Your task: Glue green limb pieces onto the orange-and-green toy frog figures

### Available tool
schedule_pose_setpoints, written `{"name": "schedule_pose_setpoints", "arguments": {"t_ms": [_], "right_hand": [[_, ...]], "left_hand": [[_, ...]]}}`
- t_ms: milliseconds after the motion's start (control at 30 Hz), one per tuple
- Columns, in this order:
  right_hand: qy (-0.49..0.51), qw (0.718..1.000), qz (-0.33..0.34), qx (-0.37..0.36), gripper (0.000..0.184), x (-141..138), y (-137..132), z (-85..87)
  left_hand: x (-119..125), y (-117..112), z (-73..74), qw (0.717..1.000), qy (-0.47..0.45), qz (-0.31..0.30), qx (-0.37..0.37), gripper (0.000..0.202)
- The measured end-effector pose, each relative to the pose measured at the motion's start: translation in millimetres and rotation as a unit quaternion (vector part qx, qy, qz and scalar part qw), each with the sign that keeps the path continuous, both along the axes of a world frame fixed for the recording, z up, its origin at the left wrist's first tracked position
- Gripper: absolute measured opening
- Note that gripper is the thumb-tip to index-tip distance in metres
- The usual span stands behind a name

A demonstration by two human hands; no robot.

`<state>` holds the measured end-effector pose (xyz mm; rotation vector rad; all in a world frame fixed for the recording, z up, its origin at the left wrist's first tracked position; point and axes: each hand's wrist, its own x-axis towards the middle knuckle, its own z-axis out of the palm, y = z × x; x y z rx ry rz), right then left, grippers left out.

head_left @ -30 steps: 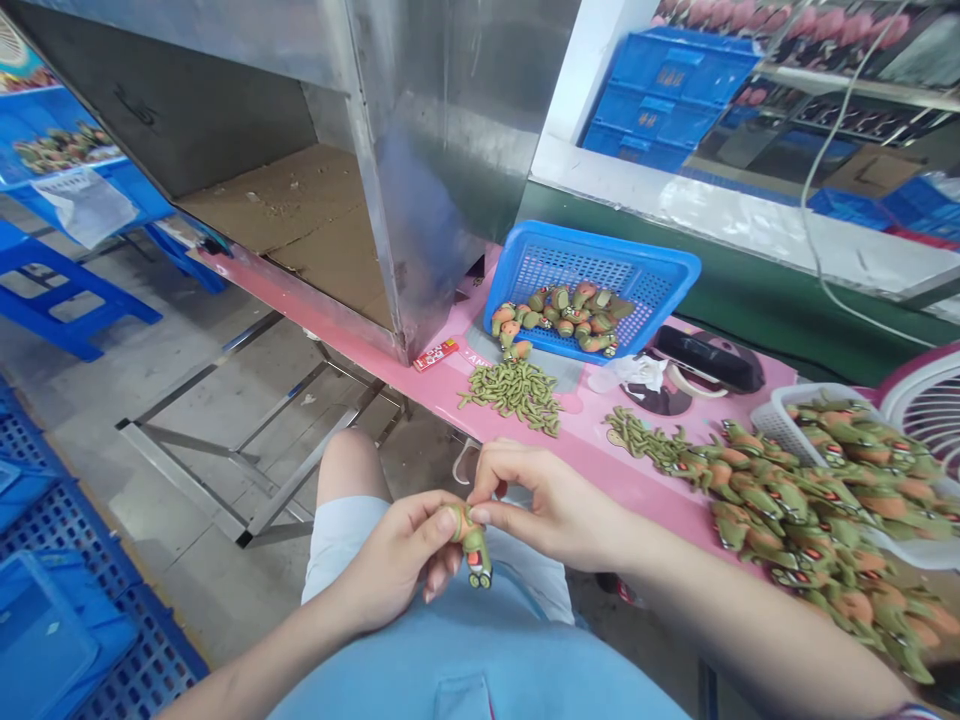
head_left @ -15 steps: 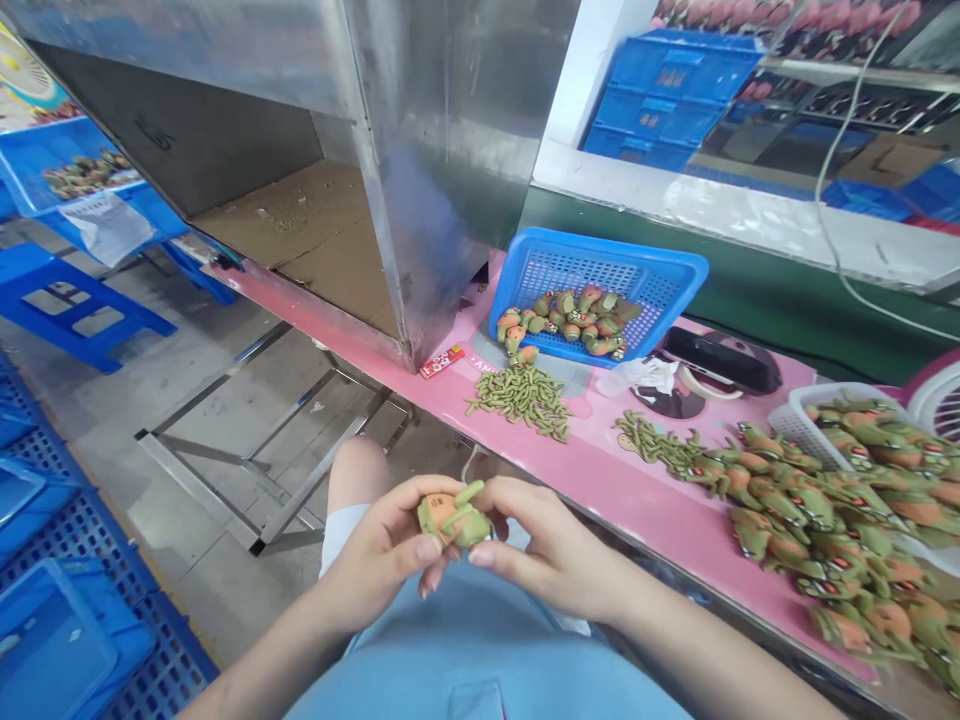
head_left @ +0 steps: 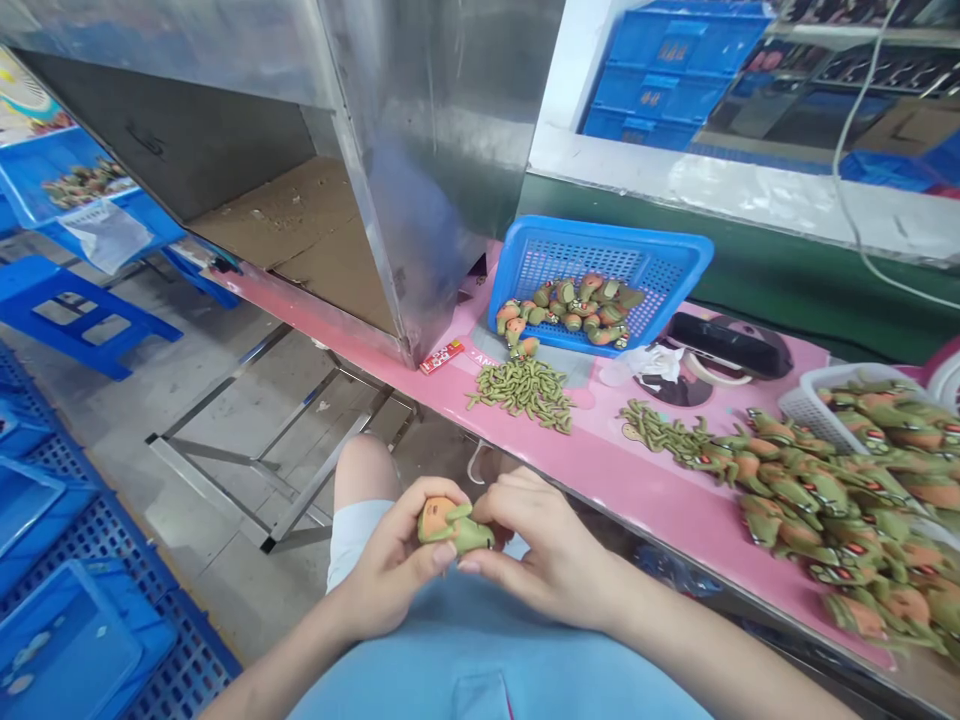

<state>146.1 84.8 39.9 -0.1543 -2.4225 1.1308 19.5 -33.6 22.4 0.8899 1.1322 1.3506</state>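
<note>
While the left hand (head_left: 394, 570) cups a small green and orange rubbery toy figure (head_left: 452, 525) from below, fingers curled around its orange end, the right hand (head_left: 544, 545) pinches its green end between thumb and fingertips; both hands are closed on it, low over the lap, on the near side of the desk. It looks light and soft, likely to bend rather than break, and slightly grippy, so the thicker body seems the surest place to hold, with the thin limbs left free.

Farther off, the long pink desk (head_left: 645, 490) carries, from left to right, a tall open sheet-metal cabinet (head_left: 360, 150), a blue plastic mesh basket (head_left: 660, 262) with figures in it, two heaps of small green parts (head_left: 525, 388), and a big pile of finished figures (head_left: 832, 500) spilling from a white basket (head_left: 806, 402). Blue crates (head_left: 67, 640) stand on the concrete floor at the near left.
</note>
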Motion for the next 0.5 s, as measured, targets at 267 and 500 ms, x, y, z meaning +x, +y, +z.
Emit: {"name": "schedule_pose_setpoints", "arguments": {"t_ms": [267,500], "right_hand": [[0.039,0.999,-0.007,-0.033,0.040,0.6,1.0,-4.4],[0.045,0.994,-0.097,-0.039,0.058,20.3,5.1,-29.5]], "left_hand": [[-4.5,-3.2,14.6,0.993,0.118,0.005,0.010,0.025],[6.5,10.4,4.6,0.983,0.171,0.020,-0.055,0.060]]}}
